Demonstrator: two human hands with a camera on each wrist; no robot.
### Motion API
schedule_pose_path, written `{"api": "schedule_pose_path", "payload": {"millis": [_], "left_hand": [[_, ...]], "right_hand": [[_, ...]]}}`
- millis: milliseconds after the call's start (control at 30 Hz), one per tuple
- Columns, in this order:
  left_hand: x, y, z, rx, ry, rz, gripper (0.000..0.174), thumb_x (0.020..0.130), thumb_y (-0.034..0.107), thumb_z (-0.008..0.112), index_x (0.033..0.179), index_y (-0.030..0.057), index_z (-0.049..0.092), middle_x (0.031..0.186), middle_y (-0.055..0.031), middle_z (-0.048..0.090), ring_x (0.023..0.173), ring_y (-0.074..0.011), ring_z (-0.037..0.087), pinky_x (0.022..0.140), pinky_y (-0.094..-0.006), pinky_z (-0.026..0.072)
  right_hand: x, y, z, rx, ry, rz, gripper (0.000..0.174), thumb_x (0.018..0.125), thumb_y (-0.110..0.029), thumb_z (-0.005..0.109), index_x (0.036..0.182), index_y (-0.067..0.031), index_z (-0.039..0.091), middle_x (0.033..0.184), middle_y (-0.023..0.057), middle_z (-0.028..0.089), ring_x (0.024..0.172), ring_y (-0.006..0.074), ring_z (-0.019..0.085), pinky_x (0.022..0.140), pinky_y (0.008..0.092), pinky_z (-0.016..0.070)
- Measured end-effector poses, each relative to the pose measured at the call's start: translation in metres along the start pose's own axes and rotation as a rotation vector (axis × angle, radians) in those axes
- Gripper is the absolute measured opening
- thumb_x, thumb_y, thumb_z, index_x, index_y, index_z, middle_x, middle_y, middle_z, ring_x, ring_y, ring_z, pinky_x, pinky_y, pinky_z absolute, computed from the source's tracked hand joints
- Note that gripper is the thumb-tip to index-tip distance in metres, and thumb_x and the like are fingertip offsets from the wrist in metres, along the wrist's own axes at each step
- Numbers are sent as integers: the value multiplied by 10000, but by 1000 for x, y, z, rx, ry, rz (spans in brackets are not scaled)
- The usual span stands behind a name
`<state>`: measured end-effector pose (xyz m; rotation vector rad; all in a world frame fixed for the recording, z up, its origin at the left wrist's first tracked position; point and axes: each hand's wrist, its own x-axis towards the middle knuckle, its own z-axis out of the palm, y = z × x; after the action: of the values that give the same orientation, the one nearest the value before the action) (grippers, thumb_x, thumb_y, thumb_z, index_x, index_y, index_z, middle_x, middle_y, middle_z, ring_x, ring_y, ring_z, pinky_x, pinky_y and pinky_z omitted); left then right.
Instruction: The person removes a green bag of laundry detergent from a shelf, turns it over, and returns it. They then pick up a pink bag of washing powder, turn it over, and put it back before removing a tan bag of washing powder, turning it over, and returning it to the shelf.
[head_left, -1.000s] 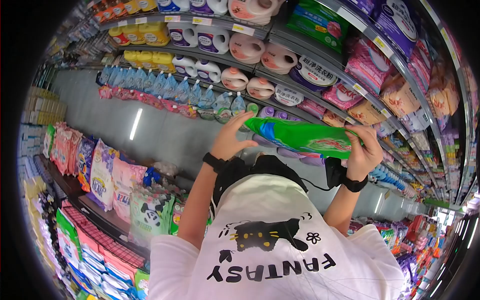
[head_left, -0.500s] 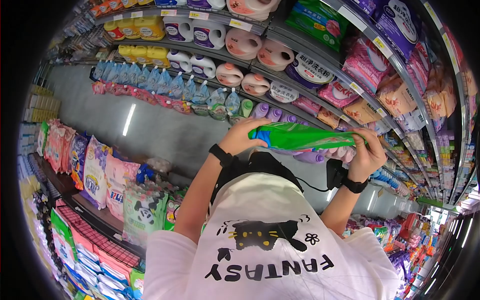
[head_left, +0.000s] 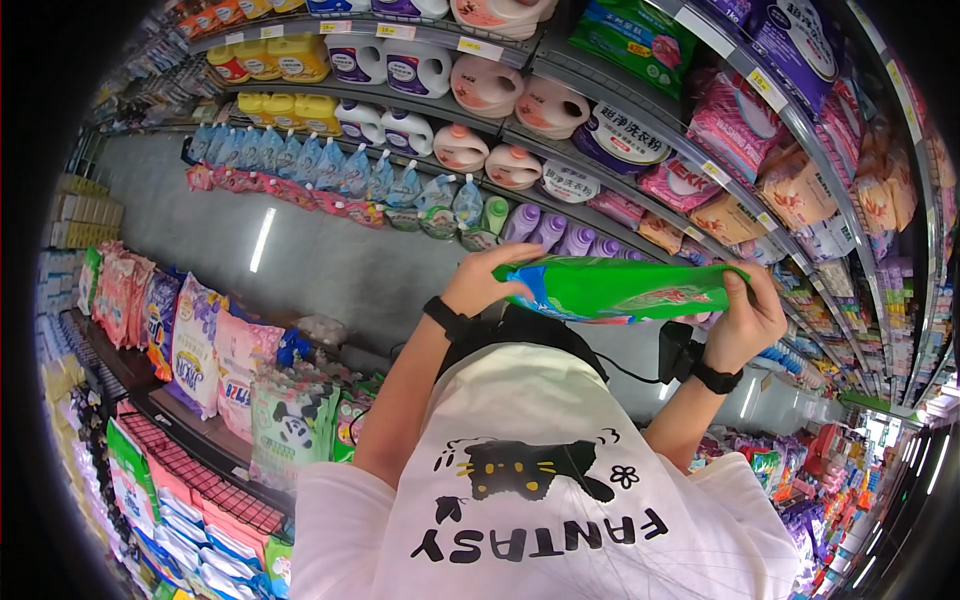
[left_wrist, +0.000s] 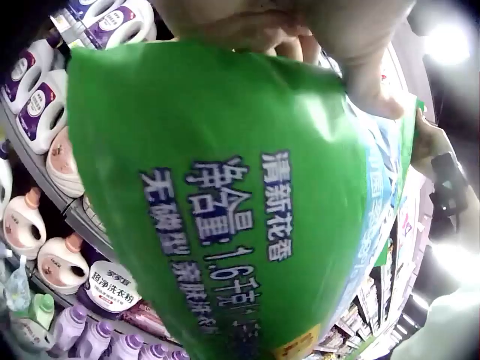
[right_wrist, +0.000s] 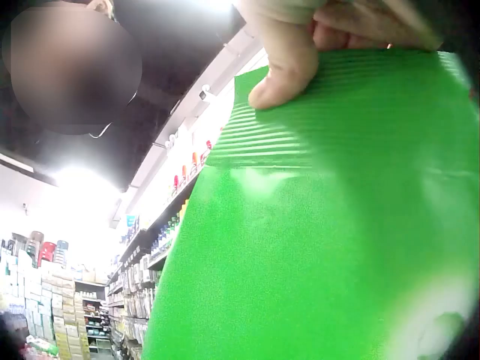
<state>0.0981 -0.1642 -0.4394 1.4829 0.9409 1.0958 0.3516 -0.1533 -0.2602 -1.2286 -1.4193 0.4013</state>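
Observation:
A green bag of washing powder [head_left: 625,290] lies flat between my two hands in front of the shelves. My left hand [head_left: 490,283] grips its blue-printed end, and my right hand [head_left: 750,315] pinches the sealed top edge. In the left wrist view the green bag [left_wrist: 225,210] fills the frame, printed with white characters, while my left hand [left_wrist: 300,30] holds it from above. The right wrist view shows the thumb of my right hand [right_wrist: 289,56] pressed on the ribbed seal of the bag [right_wrist: 337,225].
Shelves ahead carry pink and white detergent jugs [head_left: 480,90], yellow bottles [head_left: 290,60], blue pouches [head_left: 300,165], purple bottles [head_left: 560,235] and bagged powder [head_left: 730,130]. A lower rack at left holds more bags [head_left: 200,350]. The aisle floor [head_left: 320,260] runs between.
The bag has tilted so more of its broad green face shows, and it shifted slightly right. My right hand moved right and a little down with it.

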Motion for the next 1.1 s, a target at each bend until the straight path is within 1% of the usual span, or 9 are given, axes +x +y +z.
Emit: {"api": "schedule_pose_path", "payload": {"millis": [100, 200, 367, 500, 700, 800, 900, 1000, 1100], "left_hand": [[-6, 4, -7, 93, 3, -10, 653, 600, 54, 745, 1205, 34, 501, 1200, -100, 552, 1116, -202, 514, 923, -307, 400], [-9, -2, -7, 160, -16, -17, 779, 575, 179, 788, 1268, 84, 443, 1284, -77, 484, 1146, -237, 481, 947, -325, 379], [3, -2, 1, 236, 49, 18, 654, 596, 173, 766, 1196, 93, 518, 1194, -97, 546, 1064, -264, 521, 886, -334, 414], [5, -9, 12, 146, 176, -36, 551, 603, 181, 759, 1119, 99, 584, 1074, -96, 609, 937, -257, 578, 800, -326, 450], [3, -11, 18, 194, 93, -282, 565, 592, 184, 769, 1119, 97, 583, 1045, -89, 622, 867, -247, 601, 771, -300, 460], [2, -15, 10, -45, 49, -104, 543, 644, 49, 713, 1163, 54, 551, 1150, -101, 584, 1000, -193, 572, 831, -278, 447], [-4, -7, -4, 241, 32, -15, 544, 668, 7, 677, 1190, 42, 528, 1183, -96, 564, 1038, -172, 549, 858, -284, 443], [-2, -9, -9, 84, -68, -75, 540, 693, -33, 635, 1213, 34, 505, 1208, -92, 548, 1059, -155, 529, 871, -289, 440], [-1, -8, -11, -26, -81, -90, 506, 702, 28, 668, 1187, 39, 523, 1087, -114, 606, 968, -199, 583, 837, -291, 441]], "right_hand": [[0, -13, -2, -39, -84, -130, 106, 686, 55, 653, 791, 58, 640, 743, 104, 628, 684, 152, 533, 621, 230, 406], [1, -26, -2, -75, -117, -260, 106, 677, 53, 647, 783, 61, 639, 733, 103, 634, 683, 161, 533, 621, 234, 402], [4, -27, -7, 13, -42, -212, 73, 715, 53, 628, 785, 71, 633, 736, 155, 621, 659, 180, 552, 481, 196, 392], [8, -23, -12, 17, 37, -160, 86, 704, 70, 624, 789, 80, 629, 750, 155, 619, 673, 185, 562, 558, 224, 423], [13, -14, -10, -51, 144, -150, 103, 691, 79, 623, 794, 84, 628, 737, 130, 612, 691, 177, 549, 666, 251, 427], [14, -13, -17, -30, 151, -137, 99, 698, 63, 626, 794, 83, 629, 727, 124, 611, 695, 179, 545, 683, 253, 425], [16, -12, -27, -6, 147, -175, 89, 711, 40, 624, 793, 73, 627, 735, 143, 622, 700, 195, 558, 698, 275, 430], [14, -17, -27, 20, 144, -197, 88, 712, 39, 619, 796, 66, 624, 735, 157, 626, 699, 206, 569, 723, 297, 431], [17, -17, -32, -25, 171, -195, 92, 712, 36, 618, 800, 64, 623, 734, 164, 626, 696, 215, 575, 746, 311, 428]]}}
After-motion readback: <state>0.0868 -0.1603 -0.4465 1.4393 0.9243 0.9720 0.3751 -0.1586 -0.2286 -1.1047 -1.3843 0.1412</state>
